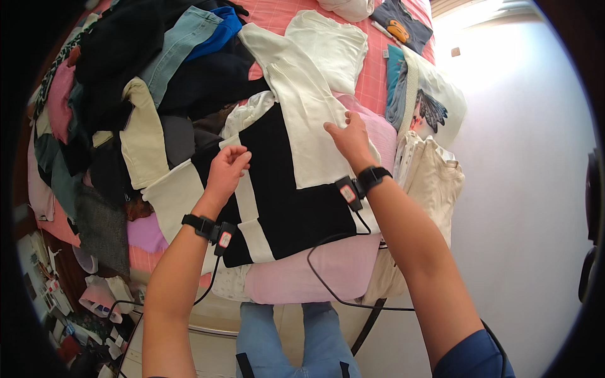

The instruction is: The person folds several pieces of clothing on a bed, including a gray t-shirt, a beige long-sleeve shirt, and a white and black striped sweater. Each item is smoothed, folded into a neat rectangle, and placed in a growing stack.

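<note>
A black and white knit sweater [319, 215] lies spread before me at the bed's near end. One of its white sleeves [307, 108] is laid across the black body and reaches up past the top edge. On the left, the other white sleeve [177, 193] sticks out sideways. Over the white stripe near the sweater's left part is my left hand [226, 172], its fingers curled and thumb near them; whether it pinches fabric cannot be made out. My right hand [350, 139] is at the right edge of the folded sleeve, thumb and fingers apart, gripping nothing visible.
A heap of mixed clothes [118, 75] covers the bed's left side. Beyond the sweater lies a folded white garment [328, 47]. Folded clothes [430, 179] line the right edge, beside a pale wall [515, 189]. Beneath the sweater is pink cloth [307, 279]. Cables [331, 290] trail from both wrists.
</note>
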The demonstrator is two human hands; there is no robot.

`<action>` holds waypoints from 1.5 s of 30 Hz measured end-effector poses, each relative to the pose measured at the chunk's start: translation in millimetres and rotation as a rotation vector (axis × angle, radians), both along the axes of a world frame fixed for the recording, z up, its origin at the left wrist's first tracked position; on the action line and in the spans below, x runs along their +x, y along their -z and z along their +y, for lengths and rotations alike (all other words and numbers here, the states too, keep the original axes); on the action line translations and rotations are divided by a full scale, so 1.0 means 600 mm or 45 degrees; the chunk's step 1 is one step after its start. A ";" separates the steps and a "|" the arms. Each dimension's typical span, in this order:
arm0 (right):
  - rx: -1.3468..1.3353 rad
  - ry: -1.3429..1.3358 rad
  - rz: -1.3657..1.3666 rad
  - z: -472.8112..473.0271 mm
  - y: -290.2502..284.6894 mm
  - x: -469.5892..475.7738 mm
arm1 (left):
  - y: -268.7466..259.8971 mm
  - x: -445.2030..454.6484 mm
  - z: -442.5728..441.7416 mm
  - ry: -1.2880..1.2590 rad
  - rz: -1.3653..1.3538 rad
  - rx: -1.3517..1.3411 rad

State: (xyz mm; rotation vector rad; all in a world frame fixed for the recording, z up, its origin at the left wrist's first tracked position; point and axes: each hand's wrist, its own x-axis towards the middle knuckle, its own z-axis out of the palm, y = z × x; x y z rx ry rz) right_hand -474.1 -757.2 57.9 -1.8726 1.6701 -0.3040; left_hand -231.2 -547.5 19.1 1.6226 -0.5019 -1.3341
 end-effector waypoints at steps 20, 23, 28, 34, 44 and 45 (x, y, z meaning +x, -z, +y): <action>-0.228 -0.490 0.534 0.414 0.048 -0.332 | 0.064 -0.009 -0.372 -0.070 0.186 0.099; -0.292 -0.505 0.489 0.403 0.071 -0.299 | 0.071 0.073 -0.382 -0.242 0.224 -0.138; -0.347 -0.483 0.550 0.431 0.072 -0.350 | -0.066 -0.014 -0.242 0.016 0.801 -0.450; -0.393 -0.496 0.490 0.416 0.071 -0.338 | -0.208 0.053 0.059 0.728 0.539 -0.610; -0.467 -0.508 0.572 0.419 0.071 -0.330 | 0.036 0.058 0.399 -0.105 0.829 0.508; -0.470 -0.514 0.587 0.420 0.072 -0.327 | 0.044 0.037 0.400 -0.191 0.653 0.479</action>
